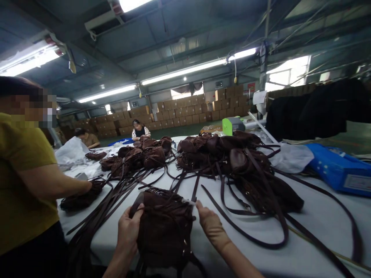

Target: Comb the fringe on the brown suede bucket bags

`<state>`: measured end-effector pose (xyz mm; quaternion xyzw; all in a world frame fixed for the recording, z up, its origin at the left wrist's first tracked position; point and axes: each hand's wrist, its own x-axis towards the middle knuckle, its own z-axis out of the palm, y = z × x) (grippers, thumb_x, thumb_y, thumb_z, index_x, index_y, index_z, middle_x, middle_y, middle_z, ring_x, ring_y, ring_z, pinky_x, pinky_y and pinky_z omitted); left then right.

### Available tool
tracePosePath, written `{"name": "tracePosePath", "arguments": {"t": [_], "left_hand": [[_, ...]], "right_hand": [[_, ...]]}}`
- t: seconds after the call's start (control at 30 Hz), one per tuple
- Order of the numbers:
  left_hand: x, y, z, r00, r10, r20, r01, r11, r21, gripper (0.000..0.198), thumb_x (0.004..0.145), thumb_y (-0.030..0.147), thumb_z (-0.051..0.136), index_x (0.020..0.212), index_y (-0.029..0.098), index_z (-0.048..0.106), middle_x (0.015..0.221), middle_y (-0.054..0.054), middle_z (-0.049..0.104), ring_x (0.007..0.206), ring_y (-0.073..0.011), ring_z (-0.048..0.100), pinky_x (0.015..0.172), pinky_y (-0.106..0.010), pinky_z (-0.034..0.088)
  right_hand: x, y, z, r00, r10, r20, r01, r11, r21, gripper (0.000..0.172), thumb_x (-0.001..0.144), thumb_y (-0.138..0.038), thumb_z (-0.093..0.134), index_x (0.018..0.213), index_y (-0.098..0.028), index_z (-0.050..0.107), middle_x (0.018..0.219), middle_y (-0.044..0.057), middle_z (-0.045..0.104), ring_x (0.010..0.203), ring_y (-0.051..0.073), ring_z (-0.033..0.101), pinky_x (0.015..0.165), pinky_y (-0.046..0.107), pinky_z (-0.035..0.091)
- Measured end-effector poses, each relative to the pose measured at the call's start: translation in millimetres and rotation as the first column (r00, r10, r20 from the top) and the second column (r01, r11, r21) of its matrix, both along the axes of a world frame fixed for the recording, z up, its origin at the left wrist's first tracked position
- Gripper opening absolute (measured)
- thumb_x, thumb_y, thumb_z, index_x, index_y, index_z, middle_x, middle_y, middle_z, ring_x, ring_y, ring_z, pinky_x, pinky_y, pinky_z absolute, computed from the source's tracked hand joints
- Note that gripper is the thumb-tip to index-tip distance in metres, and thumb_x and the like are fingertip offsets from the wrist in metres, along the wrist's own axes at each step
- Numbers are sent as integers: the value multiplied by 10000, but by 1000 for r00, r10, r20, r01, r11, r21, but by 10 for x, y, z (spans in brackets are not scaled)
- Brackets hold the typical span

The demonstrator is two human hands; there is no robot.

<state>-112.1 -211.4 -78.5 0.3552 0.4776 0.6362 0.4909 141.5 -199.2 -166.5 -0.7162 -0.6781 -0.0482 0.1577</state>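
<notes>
In front of me on the white-covered table is a dark brown leather bag [165, 235] with fringe along its upper part, thin laces and small metal rings. My left hand [129, 231] grips its left edge, thumb on top and fingers beneath. At the bag's upper right corner my right hand [211, 224] is closed around a slim pale tool [189, 202], whose tip touches the fringe. The tool's kind cannot be made out. Dark straps trail from the bag's lower side.
More brown bags [208, 150] are heaped ahead, with long straps [269, 243] looping across the right side. A blue box [342, 166] stands at right. At left, a co-worker in a yellow shirt [26, 173] handles another bag [82, 197]. Cartons [179, 114] line the back.
</notes>
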Motion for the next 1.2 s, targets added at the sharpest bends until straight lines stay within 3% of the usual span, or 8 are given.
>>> {"name": "tracePosePath", "arguments": {"t": [0.23, 0.37, 0.47, 0.6, 0.7, 0.9, 1.03, 1.2], "left_hand": [[50, 327, -104, 984, 25, 178, 5, 986, -167, 190, 746, 176, 678, 921, 128, 624, 658, -44, 709, 547, -190, 672, 581, -322, 563], [-132, 503, -164, 982, -144, 119, 165, 966, -197, 193, 737, 195, 681, 906, 119, 624, 660, -69, 708, 584, -216, 681, 615, -353, 561], [-183, 503, -180, 957, -278, -87, 261, 951, -167, 275, 759, 309, 664, 966, 137, 608, 696, -59, 701, 655, -231, 685, 666, -367, 551], [-82, 447, 48, 625, -45, -779, 117, 992, 37, 401, 766, 435, 627, 1049, 151, 605, 898, -108, 688, 909, -318, 654, 852, -488, 492], [193, 399, 177, 389, 288, -875, 154, 916, 371, 496, 798, 384, 588, 1235, 156, 538, 1267, -173, 567, 1216, -343, 496, 1033, -515, 358], [833, 386, -206, 541, -117, -833, 379, 918, 117, 268, 915, 347, 404, 876, 205, 628, 798, -81, 692, 732, -209, 634, 715, -293, 432], [800, 463, -218, 619, -60, -783, 370, 902, 223, 356, 906, 406, 430, 618, 216, 522, 574, -8, 576, 536, -150, 505, 565, -255, 324], [458, 664, -84, 776, -68, -626, 233, 955, 185, 367, 855, 494, 480, 637, 205, 541, 557, 10, 577, 518, -150, 536, 544, -243, 377]], "right_hand": [[124, -16, 238, 989, 141, -43, -141, 990, 9, 415, 902, -48, 369, 1244, -220, 529, 808, 54, 714, 727, 175, 691, 640, 225, 490], [-97, -126, 217, 847, 241, -474, -164, 966, 199, 327, 978, -232, 286, 1182, -231, 542, 881, 42, 706, 748, 162, 687, 645, 233, 511], [-157, -90, 126, 716, 204, -667, -116, 978, 175, 412, 989, -331, 193, 987, -185, 578, 584, -14, 633, 433, 143, 607, 404, 212, 449], [-216, -60, 60, 699, 184, -691, -116, 983, 144, 401, 988, -345, 209, 956, -186, 576, 527, -35, 599, 356, 124, 560, 338, 194, 388], [-273, -48, 105, 827, 257, -500, -158, 960, 233, 316, 988, -294, 288, 1090, -202, 573, 697, 14, 685, 549, 144, 660, 470, 196, 451], [-235, 48, 238, 986, 166, -25, -154, 954, 258, 352, 917, -107, 409, 1242, -158, 534, 750, 90, 676, 569, 194, 669, 466, 215, 417], [52, 156, 403, 952, 193, 238, -217, 973, 82, 516, 887, -16, 350, 1337, -244, 457, 807, 85, 670, 639, 204, 683, 498, 225, 437], [719, 299, 512, 961, 201, 189, -199, 980, -31, 468, 820, 21, 408, 1188, -217, 575, 775, 85, 703, 642, 220, 693, 523, 241, 441]]}}
